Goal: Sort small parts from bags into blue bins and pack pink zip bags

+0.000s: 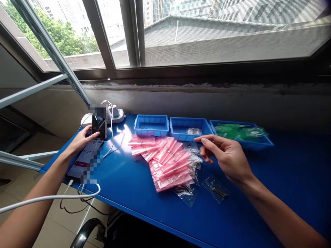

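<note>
At the left end of the blue table my left hand (84,138) grips a small dark device with a screen (99,129), thumb across its front and fingers at its side. Just below lies a phone (84,158) showing a timer, partly blurred. My right hand (227,156) hovers right of the bags, index finger stretched out and the others loosely bent; nothing shows in it. Nearest to it are a clear bag with thin dark metal pieces (216,189) and several clear bags (187,196). These lie beside a fanned pile of pink plastic bags (168,160).
Along the wall stand three blue bins: the left bin (152,132), the middle bin (178,120) with small metal parts in a bag, and the right bin (263,143) with green bags. A power strip (119,116) and white cable (64,197) are at left. A chair armrest (86,230) is below.
</note>
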Demonstrator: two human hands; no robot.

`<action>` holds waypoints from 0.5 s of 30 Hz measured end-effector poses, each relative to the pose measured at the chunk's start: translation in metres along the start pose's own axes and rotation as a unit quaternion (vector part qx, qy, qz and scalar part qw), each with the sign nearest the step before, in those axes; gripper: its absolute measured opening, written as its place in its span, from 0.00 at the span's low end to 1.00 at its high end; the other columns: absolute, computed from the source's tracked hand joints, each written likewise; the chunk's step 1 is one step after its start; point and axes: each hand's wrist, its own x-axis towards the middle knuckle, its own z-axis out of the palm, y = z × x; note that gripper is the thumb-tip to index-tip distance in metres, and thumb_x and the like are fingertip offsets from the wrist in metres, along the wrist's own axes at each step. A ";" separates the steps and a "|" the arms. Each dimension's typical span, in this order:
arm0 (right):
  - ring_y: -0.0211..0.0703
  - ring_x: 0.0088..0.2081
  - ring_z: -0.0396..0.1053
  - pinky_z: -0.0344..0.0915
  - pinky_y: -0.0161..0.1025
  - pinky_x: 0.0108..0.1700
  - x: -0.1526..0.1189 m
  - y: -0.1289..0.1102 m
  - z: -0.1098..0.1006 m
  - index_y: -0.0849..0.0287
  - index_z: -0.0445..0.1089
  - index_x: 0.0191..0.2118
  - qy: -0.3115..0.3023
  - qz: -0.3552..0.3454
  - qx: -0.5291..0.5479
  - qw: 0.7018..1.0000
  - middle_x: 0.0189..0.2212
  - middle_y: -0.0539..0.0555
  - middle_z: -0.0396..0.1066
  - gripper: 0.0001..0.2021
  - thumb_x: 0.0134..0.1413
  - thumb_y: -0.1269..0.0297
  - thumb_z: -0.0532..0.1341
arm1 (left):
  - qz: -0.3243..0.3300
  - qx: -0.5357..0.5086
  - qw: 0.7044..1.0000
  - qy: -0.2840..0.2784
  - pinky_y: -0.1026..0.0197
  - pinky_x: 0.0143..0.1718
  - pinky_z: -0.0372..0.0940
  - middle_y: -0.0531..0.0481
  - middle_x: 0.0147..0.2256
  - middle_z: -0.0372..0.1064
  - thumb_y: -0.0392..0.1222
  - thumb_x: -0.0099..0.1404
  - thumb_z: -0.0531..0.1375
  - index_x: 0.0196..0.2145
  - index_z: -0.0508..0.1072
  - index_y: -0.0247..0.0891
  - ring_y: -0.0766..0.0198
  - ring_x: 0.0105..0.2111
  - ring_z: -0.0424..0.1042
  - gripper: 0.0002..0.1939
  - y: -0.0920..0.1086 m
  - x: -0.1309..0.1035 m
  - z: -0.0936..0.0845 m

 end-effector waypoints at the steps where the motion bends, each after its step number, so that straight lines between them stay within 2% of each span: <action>1: 0.38 0.17 0.64 0.62 0.34 0.17 0.000 0.000 -0.001 0.57 0.81 0.36 -0.002 -0.001 -0.003 1.000 0.19 0.51 0.71 0.19 0.56 0.44 0.71 | -0.006 0.000 1.000 -0.003 0.58 0.50 0.74 0.35 0.59 0.75 0.69 0.59 0.69 0.62 0.70 0.30 0.51 0.53 0.78 0.46 0.001 -0.001 0.000; 5: 0.37 0.18 0.66 0.64 0.34 0.19 -0.001 0.000 -0.006 0.58 0.81 0.37 -0.023 0.004 -0.028 0.999 0.20 0.51 0.71 0.19 0.58 0.45 0.70 | -0.025 0.002 1.000 -0.016 0.51 0.62 0.67 0.36 0.62 0.72 0.70 0.60 0.67 0.64 0.68 0.32 0.48 0.60 0.73 0.46 0.010 -0.005 0.001; 8: 0.37 0.18 0.66 0.64 0.34 0.20 -0.002 0.001 -0.008 0.58 0.81 0.38 -0.039 0.010 -0.041 0.998 0.20 0.51 0.72 0.18 0.60 0.46 0.68 | -0.029 0.002 0.999 -0.020 0.47 0.65 0.62 0.37 0.63 0.71 0.69 0.60 0.68 0.64 0.68 0.33 0.47 0.61 0.71 0.46 0.015 -0.006 0.001; 12: 0.37 0.19 0.66 0.64 0.34 0.22 -0.006 -0.003 -0.004 0.57 0.81 0.39 -0.041 0.023 -0.052 0.998 0.21 0.50 0.72 0.17 0.61 0.47 0.68 | -0.025 -0.004 1.000 -0.007 0.47 0.64 0.64 0.38 0.62 0.73 0.67 0.60 0.69 0.62 0.69 0.34 0.48 0.61 0.72 0.44 0.010 -0.008 0.002; 15: 0.38 0.20 0.66 0.64 0.35 0.23 -0.009 -0.009 -0.004 0.57 0.80 0.39 -0.050 0.027 -0.081 0.995 0.21 0.51 0.71 0.18 0.62 0.46 0.66 | -0.012 -0.012 1.000 0.016 0.50 0.57 0.71 0.39 0.57 0.77 0.66 0.56 0.72 0.59 0.72 0.33 0.50 0.55 0.76 0.43 0.005 -0.004 0.004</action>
